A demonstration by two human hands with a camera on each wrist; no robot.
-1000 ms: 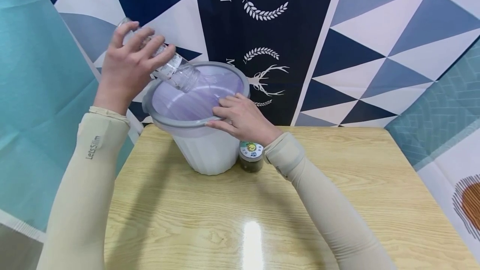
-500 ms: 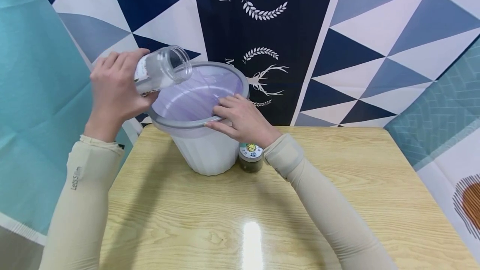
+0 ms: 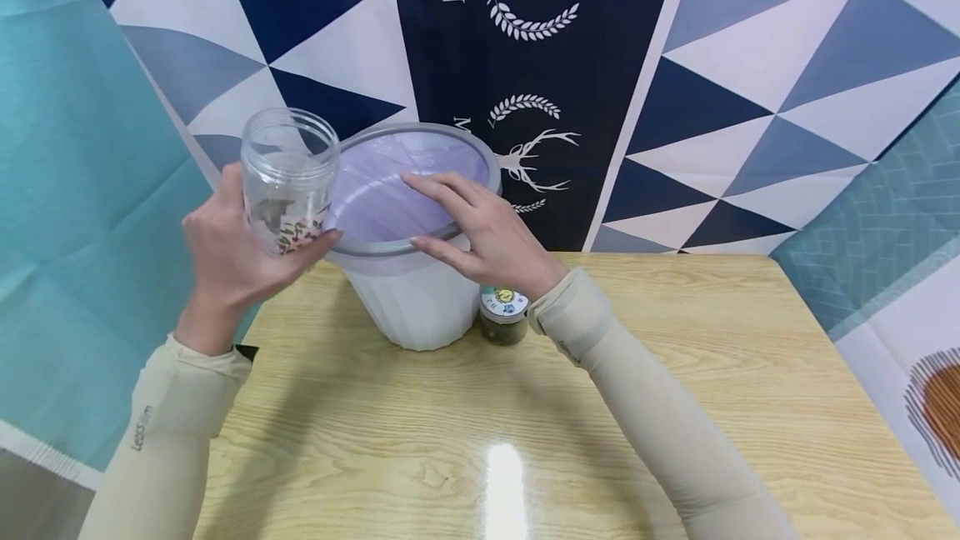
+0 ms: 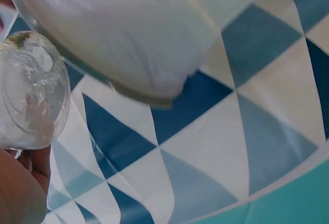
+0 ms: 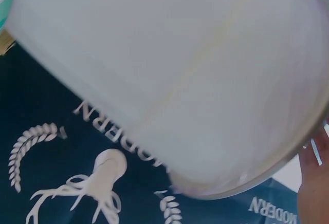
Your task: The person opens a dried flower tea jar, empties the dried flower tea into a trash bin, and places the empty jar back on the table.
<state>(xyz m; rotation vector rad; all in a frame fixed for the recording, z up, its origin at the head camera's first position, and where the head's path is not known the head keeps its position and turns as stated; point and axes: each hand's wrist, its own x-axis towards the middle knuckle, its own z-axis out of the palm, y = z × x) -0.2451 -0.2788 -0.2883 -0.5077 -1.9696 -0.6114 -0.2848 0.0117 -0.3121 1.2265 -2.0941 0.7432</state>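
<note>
My left hand (image 3: pixel 243 252) grips a clear jar (image 3: pixel 288 182) with a leafy label, its wide mouth facing up. The jar stands in the air just left of a white bin (image 3: pixel 420 302), which has a grey rim and a lilac liner bag (image 3: pixel 405 190). In the left wrist view the base of the clear jar (image 4: pixel 33 90) shows, close to the bin (image 4: pixel 128 34). Over the near right part of the rim lies my right hand (image 3: pixel 491 236), its fingers extended above the opening and the thumb at the rim. Whether that thumb touches the rim I cannot tell.
A small dark jar with a printed lid (image 3: pixel 503 319) stands on the wooden table (image 3: pixel 420 432), right of the bin and partly behind the right wrist. A patterned cloth (image 3: pixel 712 107) hangs behind the table, and a teal cloth (image 3: pixel 82 215) hangs at the left.
The clear jar has gone from tipped over the bin to upright, shifting left and down with my left hand. The right hand's fingers have straightened and lifted off the rim.
</note>
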